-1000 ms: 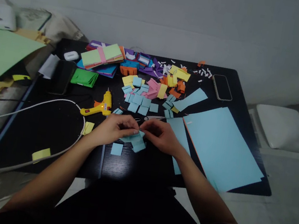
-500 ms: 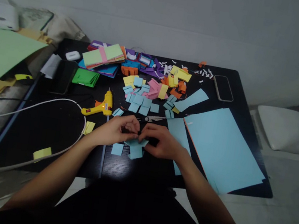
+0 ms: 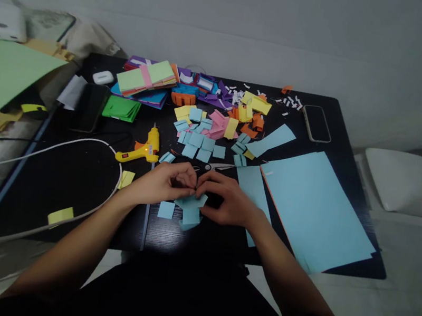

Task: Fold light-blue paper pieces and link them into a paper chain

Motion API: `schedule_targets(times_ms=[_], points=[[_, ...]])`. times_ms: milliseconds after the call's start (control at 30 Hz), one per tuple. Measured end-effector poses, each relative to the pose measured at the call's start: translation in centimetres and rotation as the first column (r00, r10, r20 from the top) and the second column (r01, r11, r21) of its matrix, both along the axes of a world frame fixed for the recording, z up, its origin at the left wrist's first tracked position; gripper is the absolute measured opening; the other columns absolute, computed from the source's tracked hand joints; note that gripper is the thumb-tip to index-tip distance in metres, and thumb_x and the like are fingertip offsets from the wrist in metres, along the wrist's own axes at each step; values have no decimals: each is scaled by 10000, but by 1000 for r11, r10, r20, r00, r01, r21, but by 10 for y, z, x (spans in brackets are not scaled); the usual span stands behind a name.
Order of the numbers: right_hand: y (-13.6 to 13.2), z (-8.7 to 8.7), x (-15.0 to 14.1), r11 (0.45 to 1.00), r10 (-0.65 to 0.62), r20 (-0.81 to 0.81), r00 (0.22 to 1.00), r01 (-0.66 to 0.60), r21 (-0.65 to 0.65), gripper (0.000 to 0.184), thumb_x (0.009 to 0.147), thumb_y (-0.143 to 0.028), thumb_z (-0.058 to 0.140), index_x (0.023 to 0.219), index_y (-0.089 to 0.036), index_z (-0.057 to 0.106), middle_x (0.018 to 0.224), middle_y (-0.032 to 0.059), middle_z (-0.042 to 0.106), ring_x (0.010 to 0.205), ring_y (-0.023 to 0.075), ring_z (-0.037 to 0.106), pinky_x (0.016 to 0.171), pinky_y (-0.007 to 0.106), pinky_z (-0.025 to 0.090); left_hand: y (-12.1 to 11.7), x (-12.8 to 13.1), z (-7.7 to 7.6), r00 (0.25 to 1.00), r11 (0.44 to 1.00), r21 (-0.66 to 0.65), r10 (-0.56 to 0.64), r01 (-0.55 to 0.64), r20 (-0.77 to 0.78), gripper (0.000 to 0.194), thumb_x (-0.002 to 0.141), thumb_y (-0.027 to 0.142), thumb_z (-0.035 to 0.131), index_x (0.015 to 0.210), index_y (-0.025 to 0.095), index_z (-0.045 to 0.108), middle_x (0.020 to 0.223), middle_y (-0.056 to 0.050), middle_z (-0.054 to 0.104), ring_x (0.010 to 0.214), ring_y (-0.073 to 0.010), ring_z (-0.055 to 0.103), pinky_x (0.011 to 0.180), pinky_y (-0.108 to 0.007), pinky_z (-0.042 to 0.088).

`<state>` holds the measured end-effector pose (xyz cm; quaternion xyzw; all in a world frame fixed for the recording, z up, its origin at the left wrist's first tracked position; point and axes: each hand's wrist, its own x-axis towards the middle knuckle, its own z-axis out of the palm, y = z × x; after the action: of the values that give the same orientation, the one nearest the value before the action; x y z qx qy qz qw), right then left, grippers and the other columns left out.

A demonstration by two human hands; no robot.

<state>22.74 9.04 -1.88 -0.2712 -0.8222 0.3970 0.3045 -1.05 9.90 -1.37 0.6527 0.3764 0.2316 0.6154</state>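
Near the front of the black table, my left hand and my right hand meet, fingertips pinched together on a light blue paper piece. Its folded parts hang below my fingers; the edge in the pinch is hidden. Below it, another bit of blue paper shows, and I cannot tell whether the two are joined. A flat blue paper square lies just left of it. Beyond my hands rest scissors, partly covered, and a group of folded blue paper pieces.
A yellow glue gun lies left of my hands, near a looping white cable. Large blue sheets cover the right side. Colored paper stacks, scraps and a phone are along the back.
Both hands keep their pinch in nearly the same spot. The hanging blue paper has tilted slightly, and its lower part has shifted a little downward.
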Motion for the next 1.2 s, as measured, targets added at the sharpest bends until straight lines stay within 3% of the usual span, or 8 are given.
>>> schedule_targets(times_ms=[233, 367, 633, 867, 1000, 1100, 1200], points=[[0, -5, 2, 997, -74, -10, 997, 74, -19, 86, 876, -231, 768, 927, -204, 705, 866, 33, 749, 773, 173, 692, 734, 315, 556, -1, 2, 6, 1000, 999, 32, 8, -9, 20, 84, 900, 217, 707, 929, 178, 639, 850, -10, 742, 776, -132, 717, 703, -233, 543], [-1, -5, 1, 997, -78, -52, 996, 78, -7, 68, 882, -223, 762, 933, -213, 717, 894, 41, 767, 787, 178, 707, 737, 323, 576, 0, -1, 8, 999, 999, 43, -29, 30, -42, 115, 909, 236, 689, 1008, 180, 672, 868, -28, 770, 786, -154, 736, 660, -227, 542], [-3, -6, -2, 998, -59, -118, 991, 62, 30, 52, 884, -161, 733, 912, -204, 725, 929, 55, 760, 833, 177, 734, 748, 303, 587, 0, -3, 8, 994, 993, 106, -46, 57, -103, 105, 875, 258, 738, 840, 158, 737, 708, -3, 752, 612, -107, 665, 572, -185, 487], [-4, -5, -3, 999, -40, -107, 993, 41, 9, 131, 853, -115, 723, 945, -208, 736, 941, 50, 759, 845, 171, 734, 763, 296, 587, 1, -3, 9, 990, 974, 210, -55, 82, -131, 133, 894, 271, 714, 876, 152, 771, 756, -25, 774, 663, -128, 686, 620, -205, 508], [-3, -6, -3, 997, -80, -116, 990, 78, -22, 59, 881, -184, 747, 934, -210, 738, 910, 48, 770, 800, 172, 726, 734, 305, 585, 2, -3, 10, 989, 974, 213, -43, 73, -142, 157, 932, 255, 647, 872, 164, 759, 722, -1, 737, 639, -120, 646, 610, -210, 481], [-1, -8, -1, 991, -131, -125, 984, 127, -40, 70, 879, -233, 776, 928, -207, 733, 896, 49, 777, 786, 179, 724, 744, 321, 587, 4, -7, 11, 992, 975, 218, -13, 40, -125, 215, 966, 232, 555, 1007, 179, 760, 810, -11, 739, 715, -138, 656, 669, -235, 495], [2, -7, 0, 983, -178, -119, 977, 170, -68, 84, 872, -248, 784, 918, -210, 726, 883, 43, 774, 781, 183, 719, 749, 328, 587, 3, -12, 11, 1000, 991, 136, -6, 4, 15, 343, 882, 167, 565, 1206, 197, 672, 966, -34, 742, 850, -176, 692, 751, -270, 535]])
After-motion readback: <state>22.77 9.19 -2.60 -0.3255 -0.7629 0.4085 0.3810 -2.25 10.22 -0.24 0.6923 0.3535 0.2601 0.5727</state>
